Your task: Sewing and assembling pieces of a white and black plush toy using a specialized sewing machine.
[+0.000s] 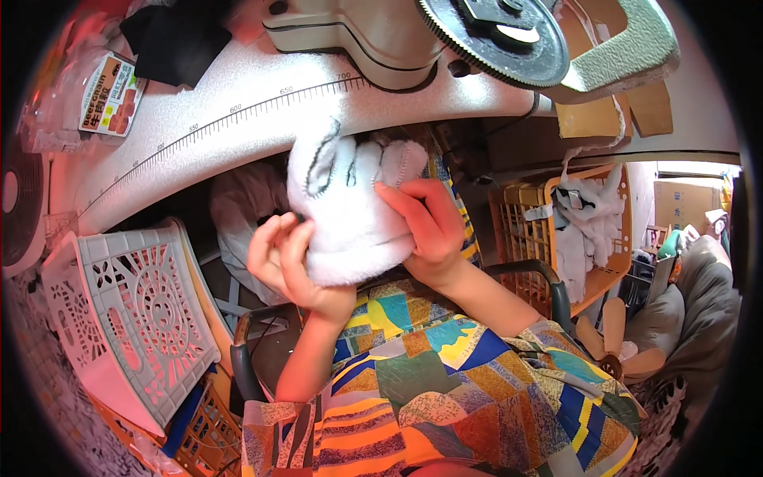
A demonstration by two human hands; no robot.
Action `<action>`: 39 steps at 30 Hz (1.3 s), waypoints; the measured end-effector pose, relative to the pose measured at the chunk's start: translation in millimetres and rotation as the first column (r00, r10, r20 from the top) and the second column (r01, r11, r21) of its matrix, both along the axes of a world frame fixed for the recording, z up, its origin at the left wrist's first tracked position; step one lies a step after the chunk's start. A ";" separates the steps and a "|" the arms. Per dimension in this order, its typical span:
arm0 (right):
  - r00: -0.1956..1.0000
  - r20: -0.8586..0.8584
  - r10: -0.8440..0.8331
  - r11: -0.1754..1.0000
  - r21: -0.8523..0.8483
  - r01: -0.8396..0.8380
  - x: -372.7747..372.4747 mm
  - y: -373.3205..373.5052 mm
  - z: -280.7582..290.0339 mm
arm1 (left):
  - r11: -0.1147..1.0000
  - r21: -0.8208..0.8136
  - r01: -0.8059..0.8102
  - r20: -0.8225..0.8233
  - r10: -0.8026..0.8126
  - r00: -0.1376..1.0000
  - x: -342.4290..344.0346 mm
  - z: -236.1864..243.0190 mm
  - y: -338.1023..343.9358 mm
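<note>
A white fluffy plush piece (346,215) hangs between my hands in front of the table edge. It has a rounded band along its lower side and ear-like flaps at the top, with dark stitching along their edges. My left hand (290,262) grips its lower left side, the fingertips pressed against the fabric. On the other side my right hand (429,226) pinches it, thumb and index finger near the right flap. Whether the piece is a hat or part of a soft toy I cannot tell.
Beyond the plush piece is a white table (214,143) with a ruler scale, carrying a sewing machine (358,40) with a black toothed handwheel (509,36). A white plastic crate (151,310) stands at left. An orange basket (517,230) at right holds white plush pieces.
</note>
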State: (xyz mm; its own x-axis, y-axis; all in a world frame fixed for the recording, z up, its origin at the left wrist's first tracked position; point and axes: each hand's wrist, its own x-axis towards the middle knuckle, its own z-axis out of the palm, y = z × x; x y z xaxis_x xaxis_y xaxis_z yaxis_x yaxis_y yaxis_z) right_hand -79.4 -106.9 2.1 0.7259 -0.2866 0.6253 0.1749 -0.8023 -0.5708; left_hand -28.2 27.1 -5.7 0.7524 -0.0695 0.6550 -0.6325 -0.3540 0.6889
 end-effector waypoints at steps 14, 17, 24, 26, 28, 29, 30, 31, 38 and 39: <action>0.852 -0.356 0.383 0.691 0.722 -0.009 -13.1 -24.9 -7.3 | 0.492 -0.870 0.041 -0.492 -0.870 -0.011 -23.2 -2.9 28.9; 0.808 -0.027 0.588 0.049 0.999 -0.002 -17.2 -29.9 -7.7 | 0.369 -0.853 -0.368 -0.338 -0.929 -0.149 -21.0 1.2 27.6; 0.780 0.429 0.456 -0.691 0.723 0.006 -29.0 -14.3 -6.7 | 0.254 -0.772 -0.582 -0.137 -0.961 -0.238 -7.3 -2.3 31.7; 0.768 0.451 0.454 -0.708 0.706 0.004 -29.6 -13.6 -7.3 | 0.259 -0.771 -0.583 -0.138 -0.960 -0.243 -7.8 -0.7 30.9; 0.765 0.448 0.463 -0.712 0.702 0.020 -28.7 -14.7 -5.7 | 0.295 -0.767 -0.569 -0.201 -0.954 -0.223 -7.4 0.4 31.8; 0.750 0.448 0.487 -0.685 0.729 0.010 -27.7 -16.0 0.4 | 0.313 -0.765 -0.563 -0.232 -0.949 -0.212 -7.4 1.1 32.6; 0.735 0.447 0.510 -0.656 0.755 -0.004 -26.1 -18.5 9.8 | 0.308 -0.844 -0.440 -0.267 -0.951 -0.153 -5.6 5.1 32.2; 0.720 0.444 0.533 -0.626 0.780 -0.018 -25.2 -20.3 14.6 | 0.305 -0.902 -0.306 -0.292 -0.952 -0.089 -2.9 12.4 31.9; 0.954 -0.273 0.120 0.845 0.532 0.046 -16.6 -0.4 7.5 | 0.978 0.148 0.149 -0.253 -0.108 0.961 2.4 -5.2 30.5; 0.980 -0.176 0.089 0.915 0.403 -0.011 -14.7 1.8 4.0 | 0.980 0.196 0.038 -0.074 -0.024 0.997 -3.5 -3.9 22.1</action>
